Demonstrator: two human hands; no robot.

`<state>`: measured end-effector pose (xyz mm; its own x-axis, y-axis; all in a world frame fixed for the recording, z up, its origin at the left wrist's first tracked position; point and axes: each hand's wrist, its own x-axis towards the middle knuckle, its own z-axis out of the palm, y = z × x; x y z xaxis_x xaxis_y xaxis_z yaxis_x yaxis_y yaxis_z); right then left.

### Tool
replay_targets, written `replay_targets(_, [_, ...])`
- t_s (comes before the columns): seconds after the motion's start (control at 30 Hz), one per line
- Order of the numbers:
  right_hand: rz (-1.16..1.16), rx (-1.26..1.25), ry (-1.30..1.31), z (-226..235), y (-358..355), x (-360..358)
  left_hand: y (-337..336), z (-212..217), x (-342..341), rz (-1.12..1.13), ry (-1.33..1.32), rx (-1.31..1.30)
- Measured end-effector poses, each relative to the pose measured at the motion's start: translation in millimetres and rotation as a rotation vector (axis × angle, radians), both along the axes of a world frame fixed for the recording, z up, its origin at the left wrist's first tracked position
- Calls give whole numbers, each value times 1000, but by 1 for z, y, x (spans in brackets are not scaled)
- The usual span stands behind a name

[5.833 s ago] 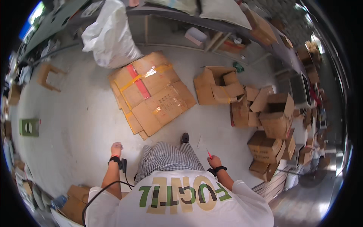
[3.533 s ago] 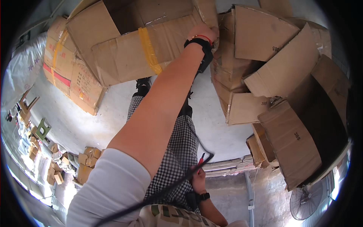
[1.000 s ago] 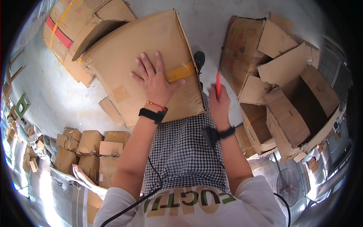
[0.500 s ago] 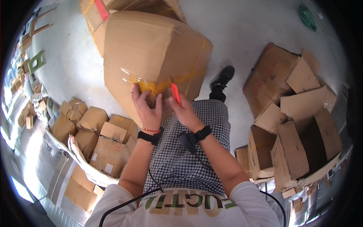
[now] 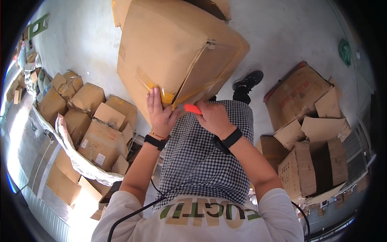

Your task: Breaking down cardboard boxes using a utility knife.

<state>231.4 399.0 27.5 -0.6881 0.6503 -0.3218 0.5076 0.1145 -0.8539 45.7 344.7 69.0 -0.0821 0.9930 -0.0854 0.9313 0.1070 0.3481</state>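
Right hand (image 5: 213,117) closed in a fist around a slim red-orange cutter (image 5: 192,108), tip aimed at the yellowed tape seam (image 5: 167,97) on the near corner of a large brown corrugated cardboard box (image 5: 177,52). Blade itself too small to make out; probably at or just under the tape. Left hand (image 5: 160,113) spread flat, fingers up, pressed against the same corner beside the seam, steadying it. Box stands tilted against the person's checked-trousered legs, its far end toward the grey concrete floor (image 5: 290,36).

Handling judgement: board looks stiff but light, likely empty, faces bowing slightly; best held at edges and corners, where it resists buckling.

Left: white sack (image 5: 76,157) crammed with folded cartons. Right: loose opened brown boxes (image 5: 310,133) heaped on the floor.
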Motion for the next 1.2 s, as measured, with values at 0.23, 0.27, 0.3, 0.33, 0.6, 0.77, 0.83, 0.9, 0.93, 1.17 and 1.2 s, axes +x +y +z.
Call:
replay_targets(0.23, [78, -7, -75, 18, 3, -13, -11, 1, -8, 57, -4, -3])
replay_targets(0.27, [83, -9, -79, 19, 5, -12, -13, 1, -8, 62, -8, -5])
replay_targets(0.3, [101, 2, -75, 21, 7, -11, -14, 1, -8, 65, -1, -7])
replay_targets(0.33, [119, 13, -69, 22, 8, -9, -15, 2, -8, 67, 7, -10])
replay_targets(0.6, [231, 18, -128, 22, 25, -16, -20, 4, -11, 96, -18, 16])
replay_targets(0.77, [266, 27, -262, 5, 33, -15, -19, 15, -14, 191, -75, 19])
replay_targets(0.83, [271, -23, -285, -12, 29, -8, -17, 21, -10, 182, -81, -2])
replay_targets(0.9, [242, -25, -271, -10, 28, -11, -14, 30, -11, 192, -80, -10])
replay_targets(0.93, [215, -26, -253, -9, 27, -13, -11, 37, -14, 184, -70, 1])
replay_targets(1.17, [96, 3, -372, -13, 15, 4, 7, 77, -26, 162, -10, 10])
replay_targets(1.2, [85, -3, -440, -24, 12, 17, 9, 83, -28, 156, -19, -2])
